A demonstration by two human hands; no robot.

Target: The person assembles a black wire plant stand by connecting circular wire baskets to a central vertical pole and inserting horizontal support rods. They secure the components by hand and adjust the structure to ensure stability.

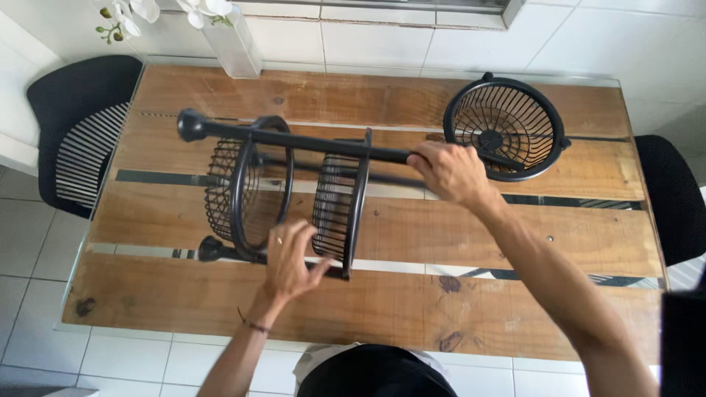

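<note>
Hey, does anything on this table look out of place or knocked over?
Yes. The black wire basket rack lies on its side on the wooden table, held by the right hand and left hand. One loose basket sits apart, upright, off the poles.

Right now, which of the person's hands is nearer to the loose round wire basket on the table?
Right. The right hand grips the upper black pole beside the loose basket, nearly touching its rim. The left hand is farther away, at the lower pole of the rack.
</note>
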